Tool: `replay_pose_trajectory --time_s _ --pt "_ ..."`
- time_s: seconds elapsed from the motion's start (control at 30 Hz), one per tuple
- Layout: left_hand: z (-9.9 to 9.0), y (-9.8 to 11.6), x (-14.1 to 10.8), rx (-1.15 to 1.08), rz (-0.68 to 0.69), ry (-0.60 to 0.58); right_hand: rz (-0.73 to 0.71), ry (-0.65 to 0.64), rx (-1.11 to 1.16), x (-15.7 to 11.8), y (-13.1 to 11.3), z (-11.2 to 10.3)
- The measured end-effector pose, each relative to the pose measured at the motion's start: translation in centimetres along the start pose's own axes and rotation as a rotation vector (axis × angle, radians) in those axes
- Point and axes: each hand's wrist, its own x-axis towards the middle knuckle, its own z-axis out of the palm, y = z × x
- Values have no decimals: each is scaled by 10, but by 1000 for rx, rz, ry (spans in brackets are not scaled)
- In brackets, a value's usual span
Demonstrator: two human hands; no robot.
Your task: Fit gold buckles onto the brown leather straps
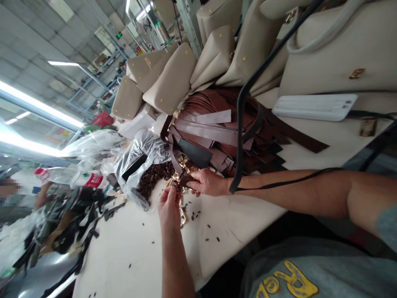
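Observation:
My right hand [211, 182] is closed on a dark brown leather strap [185, 179], thumb and fingers pressing it from the right. Close beside it, my left hand [169, 203] pinches something small at the strap's end, mostly hidden by the fingertips. Gold-coloured metal buckles [183, 216] lie under and around both hands on the pale tabletop [136, 244]. Just left of the hands, a heap of small dark brown loops [155, 181] spills from a clear plastic bag [149, 145].
Bundled brown leather strips [214, 103] are piled behind my hands. Beige handbags [170, 78] stand along the back. A black cable [240, 124] hangs down in front of my right forearm. A white plastic case [314, 106] lies at right; scraps [68, 223] lie at left.

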Motion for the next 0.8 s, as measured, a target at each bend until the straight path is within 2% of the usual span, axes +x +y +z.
replay_pose_trajectory --time_s 0.13,0.23,0.43,0.63,0.8 --pt "13 -3 -8 -73 16 -16 16 -63 -75 -3 -5 1" --pt "15 -3 -7 -67 21 -23 4 -114 -162 -2 -4 -1" --pt "10 -7 -5 -2 26 -9 -36 -176 -202 -2 -1 -3" --pt "-1 -12 -2 79 38 -101 -46 -278 -203 -5 -12 -8" --pt "-4 -16 -1 161 199 -137 -30 -316 -190 -2 -13 -10"
